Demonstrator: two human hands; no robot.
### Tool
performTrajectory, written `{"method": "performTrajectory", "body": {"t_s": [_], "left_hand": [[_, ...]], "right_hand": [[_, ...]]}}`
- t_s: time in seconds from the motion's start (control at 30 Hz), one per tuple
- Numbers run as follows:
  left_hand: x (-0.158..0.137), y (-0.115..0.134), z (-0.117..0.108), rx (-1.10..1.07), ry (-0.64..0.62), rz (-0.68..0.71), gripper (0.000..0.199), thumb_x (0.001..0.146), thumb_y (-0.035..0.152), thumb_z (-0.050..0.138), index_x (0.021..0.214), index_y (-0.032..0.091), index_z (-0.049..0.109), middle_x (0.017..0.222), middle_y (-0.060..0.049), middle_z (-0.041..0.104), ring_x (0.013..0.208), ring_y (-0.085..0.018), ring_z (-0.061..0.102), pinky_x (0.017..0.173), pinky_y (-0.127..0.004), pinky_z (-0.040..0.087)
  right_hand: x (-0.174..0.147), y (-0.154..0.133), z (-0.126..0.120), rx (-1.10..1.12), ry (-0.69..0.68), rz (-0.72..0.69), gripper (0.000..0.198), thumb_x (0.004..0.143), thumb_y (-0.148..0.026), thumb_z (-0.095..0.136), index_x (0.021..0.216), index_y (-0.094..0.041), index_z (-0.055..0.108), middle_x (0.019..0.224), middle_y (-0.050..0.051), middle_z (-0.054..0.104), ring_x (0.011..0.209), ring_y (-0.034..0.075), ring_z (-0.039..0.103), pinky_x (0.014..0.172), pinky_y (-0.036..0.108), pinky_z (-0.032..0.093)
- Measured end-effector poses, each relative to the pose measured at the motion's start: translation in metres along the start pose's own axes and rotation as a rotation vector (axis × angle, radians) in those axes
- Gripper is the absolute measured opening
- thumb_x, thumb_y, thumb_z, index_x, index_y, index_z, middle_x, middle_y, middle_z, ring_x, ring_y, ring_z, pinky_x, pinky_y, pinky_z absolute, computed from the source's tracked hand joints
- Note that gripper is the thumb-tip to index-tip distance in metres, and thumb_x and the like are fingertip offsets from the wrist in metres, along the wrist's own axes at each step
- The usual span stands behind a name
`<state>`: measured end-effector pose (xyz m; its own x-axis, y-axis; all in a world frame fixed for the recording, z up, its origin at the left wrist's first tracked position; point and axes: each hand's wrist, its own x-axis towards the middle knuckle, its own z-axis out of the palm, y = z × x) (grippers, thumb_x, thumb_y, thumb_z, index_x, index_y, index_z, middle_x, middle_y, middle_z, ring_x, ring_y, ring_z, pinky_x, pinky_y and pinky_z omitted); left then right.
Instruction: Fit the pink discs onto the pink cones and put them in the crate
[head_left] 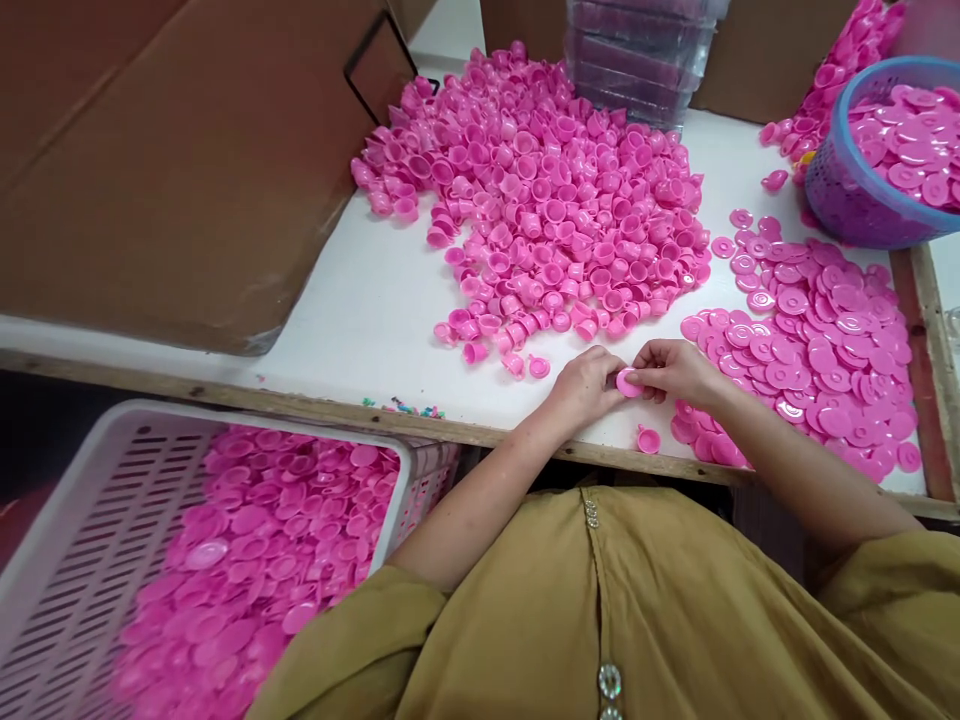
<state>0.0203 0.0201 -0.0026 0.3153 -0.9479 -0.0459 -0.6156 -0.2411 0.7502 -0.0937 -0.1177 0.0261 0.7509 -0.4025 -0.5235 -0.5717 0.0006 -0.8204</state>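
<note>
Close to the table's front edge, my two hands meet. My right hand (670,370) pinches a small pink toy saucer (628,383) between thumb and fingers. Against the saucer's left side, my left hand (589,388) is closed with its fingers curled; what lies inside it is hidden. One pink toy cup (648,439) rests just below my hands, and another cup (538,367) sits to their left. A large heap of pink cups (555,210) spreads beyond my hands. Many loose pink saucers (832,350) lie to the right of my right hand.
A white crate (127,412) full of pink pieces stands below the table at left. Cardboard boxes (172,170) and stacked clear plastic trays (637,60) border the heap. A blue basket (847,190) of saucers is at the right. A wooden strip (495,434) edges the table.
</note>
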Motion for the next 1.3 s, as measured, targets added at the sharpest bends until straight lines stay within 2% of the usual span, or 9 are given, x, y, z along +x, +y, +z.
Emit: {"method": "performTrajectory", "body": {"t_s": [0.17,0.3,0.5,0.67,0.77,0.97,1.07,1.2,1.3], "left_hand": [[0.0,0.002,-0.006,0.027,-0.053,-0.014,0.023,0.074,0.026,0.07,0.095,0.017,0.069,0.092,-0.005,0.059,0.082,-0.017,0.058,0.075,-0.028,0.047],[0.005,0.003,-0.016,0.003,-0.128,-0.009,0.029,0.067,0.029,0.077,0.092,0.016,0.069,0.086,-0.004,0.058,0.078,-0.017,0.057,0.069,-0.027,0.045],[0.01,0.001,-0.021,0.007,-0.167,-0.014,0.018,0.071,0.03,0.071,0.084,0.017,0.067,0.082,-0.003,0.059,0.079,-0.018,0.057,0.069,-0.027,0.043],[0.007,-0.004,-0.024,0.005,-0.204,0.02,0.02,0.071,0.023,0.069,0.089,0.017,0.065,0.088,-0.004,0.058,0.08,-0.018,0.057,0.07,-0.028,0.044],[0.008,-0.003,-0.027,-0.023,-0.223,0.028,0.022,0.073,0.028,0.069,0.092,0.018,0.066,0.089,-0.003,0.058,0.082,-0.018,0.057,0.07,-0.028,0.044],[0.022,0.001,-0.029,-0.02,-0.302,-0.112,0.017,0.075,0.031,0.067,0.084,0.018,0.06,0.076,-0.001,0.062,0.073,-0.017,0.058,0.062,-0.026,0.037],[0.027,0.001,-0.028,0.042,-0.359,-0.114,0.021,0.076,0.034,0.066,0.086,0.019,0.057,0.075,0.0,0.062,0.069,-0.018,0.057,0.059,-0.026,0.034],[0.03,0.004,-0.025,0.04,-0.369,-0.102,0.021,0.075,0.034,0.064,0.087,0.02,0.054,0.074,0.001,0.06,0.069,-0.018,0.057,0.058,-0.026,0.033],[0.022,0.01,-0.024,-0.032,-0.311,-0.15,0.018,0.075,0.033,0.062,0.086,0.02,0.056,0.071,0.002,0.058,0.068,-0.017,0.056,0.058,-0.025,0.034]], "right_hand": [[0.002,-0.006,0.001,-0.138,0.042,0.039,0.028,0.072,-0.026,0.081,0.07,-0.016,0.055,0.047,-0.003,0.057,0.04,0.009,0.055,0.036,0.017,0.038],[0.002,-0.011,0.002,-0.157,0.013,0.064,0.024,0.075,-0.021,0.077,0.07,-0.016,0.054,0.049,-0.002,0.059,0.041,0.009,0.057,0.036,0.016,0.036],[0.004,-0.006,0.007,-0.109,0.014,0.067,0.029,0.073,-0.026,0.08,0.069,-0.017,0.052,0.045,-0.003,0.058,0.039,0.01,0.055,0.035,0.017,0.036],[0.005,-0.004,0.011,-0.11,0.008,0.068,0.033,0.073,-0.03,0.081,0.07,-0.017,0.051,0.046,-0.003,0.058,0.038,0.01,0.057,0.035,0.016,0.038],[0.005,-0.008,0.01,-0.138,-0.006,0.117,0.031,0.075,-0.028,0.08,0.071,-0.017,0.051,0.045,-0.003,0.057,0.038,0.01,0.058,0.034,0.015,0.037],[0.012,-0.016,0.005,-0.163,-0.073,0.182,0.034,0.074,-0.027,0.081,0.071,-0.017,0.049,0.048,-0.002,0.059,0.036,0.011,0.058,0.031,0.016,0.036],[0.016,-0.016,0.004,-0.191,-0.077,0.214,0.034,0.073,-0.026,0.082,0.069,-0.017,0.049,0.046,-0.003,0.058,0.034,0.011,0.055,0.031,0.017,0.036],[0.016,-0.015,0.006,-0.183,-0.109,0.176,0.031,0.078,-0.024,0.077,0.069,-0.018,0.048,0.048,-0.002,0.059,0.038,0.012,0.058,0.034,0.018,0.039],[0.011,-0.013,-0.005,-0.229,-0.099,0.106,0.021,0.084,-0.027,0.07,0.077,-0.018,0.053,0.054,-0.001,0.061,0.042,0.012,0.058,0.04,0.02,0.042]]}}
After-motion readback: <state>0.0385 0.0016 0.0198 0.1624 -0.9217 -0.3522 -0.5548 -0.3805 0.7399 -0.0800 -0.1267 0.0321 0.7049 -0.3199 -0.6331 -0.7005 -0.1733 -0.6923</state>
